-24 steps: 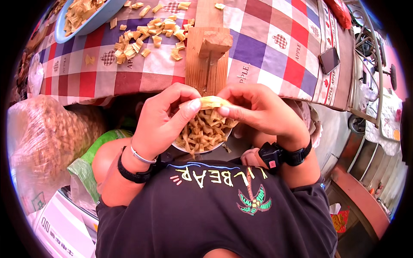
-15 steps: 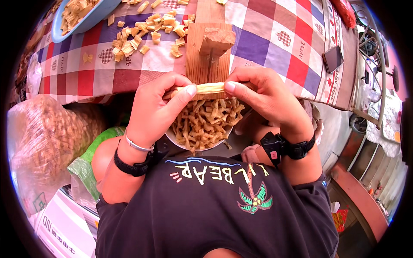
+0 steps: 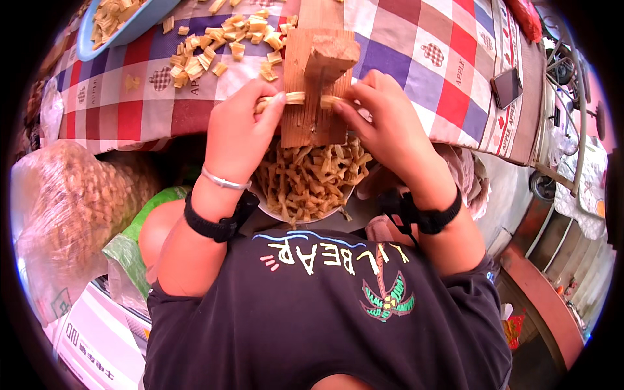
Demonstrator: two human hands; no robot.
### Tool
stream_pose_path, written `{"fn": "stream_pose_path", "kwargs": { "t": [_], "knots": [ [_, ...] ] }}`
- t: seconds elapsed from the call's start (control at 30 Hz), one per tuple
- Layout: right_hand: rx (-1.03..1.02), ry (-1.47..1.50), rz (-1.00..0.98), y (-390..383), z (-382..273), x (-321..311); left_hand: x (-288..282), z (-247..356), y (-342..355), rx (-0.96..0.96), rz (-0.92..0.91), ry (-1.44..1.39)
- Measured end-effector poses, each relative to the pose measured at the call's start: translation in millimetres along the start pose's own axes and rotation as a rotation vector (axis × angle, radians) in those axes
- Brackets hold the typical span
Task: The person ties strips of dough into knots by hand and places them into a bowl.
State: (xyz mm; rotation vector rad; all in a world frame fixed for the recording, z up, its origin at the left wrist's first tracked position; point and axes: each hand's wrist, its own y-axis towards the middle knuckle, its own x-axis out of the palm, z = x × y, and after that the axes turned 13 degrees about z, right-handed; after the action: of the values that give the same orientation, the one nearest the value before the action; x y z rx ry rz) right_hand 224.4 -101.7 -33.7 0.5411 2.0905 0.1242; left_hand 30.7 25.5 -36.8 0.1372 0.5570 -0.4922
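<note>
The left hand [image 3: 239, 127] rises almost upright from the wrist, its thumb laid along the top and the other fingers curled beneath, pinching a pale yellow strip [image 3: 295, 97] whose free end points toward the right hand. The right hand [image 3: 390, 114] leans inward from a bent elbow, wrist angled, with thumb and forefinger pinching a short pale end [image 3: 329, 102] that faces the left fingers. Whether the two are one length cannot be told. Both pale ends lie over the wooden stand [image 3: 296, 127], between the two sets of fingers, with its raised block [image 3: 333, 55] just beyond them. Nearer the body than the fingers, a bowl [image 3: 271, 212] holds a heap of brown strips [image 3: 312, 175]. Beyond the left fingers, cut pale pieces [image 3: 237, 51] lie scattered on the cloth-covered worktop [image 3: 383, 58], with a blue basin [image 3: 123, 36] farther out. Well to the right of the right fingers lies a phone [image 3: 507, 88].
</note>
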Motion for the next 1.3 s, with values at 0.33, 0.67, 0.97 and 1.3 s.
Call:
{"fn": "stream_pose_path", "kwargs": {
  "t": [0.33,0.67,0.97,1.3],
  "knots": [
    [0.750,1.092,-0.044,-9.0,-22.9,-20.5,-8.7,12.8,-17.9,-0.352,-0.150,-0.461],
    [0.784,1.137,0.020,-8.9,-18.3,-4.1,-0.3,17.5,-13.5,-0.283,-0.160,-0.495],
    [0.375,0.473,0.180,-8.1,-7.6,28.8,16.4,9.8,-6.4,0.074,0.066,0.020],
    [0.645,0.885,-0.120,-10.6,-34.4,-11.5,-11.0,1.1,-13.1,-0.294,0.046,-0.690]
  ]
}}
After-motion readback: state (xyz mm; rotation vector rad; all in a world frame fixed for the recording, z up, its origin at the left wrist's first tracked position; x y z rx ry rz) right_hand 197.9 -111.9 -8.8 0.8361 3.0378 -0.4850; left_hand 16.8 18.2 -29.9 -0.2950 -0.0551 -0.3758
